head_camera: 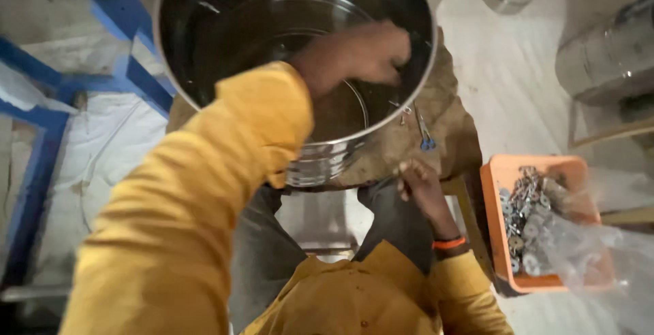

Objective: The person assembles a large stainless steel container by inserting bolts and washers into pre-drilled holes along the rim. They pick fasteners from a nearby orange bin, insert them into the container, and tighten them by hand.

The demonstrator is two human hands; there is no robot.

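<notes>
A large round stainless-steel drum stands open-topped on a brown cloth-covered worktop, its upper rim cut off by the frame. The left hand reaches inside the drum near the far wall, fingers curled — whether it grips anything cannot be told, the inside being dark and blurred. The right hand rests at the worktop's near edge, fingers loosely bent, apparently holding nothing. Small metal tools lie beside the drum, hard to make out. To the right sits an orange plastic tray of small metal fittings — partly veiled by clear plastic wrap.
</notes>
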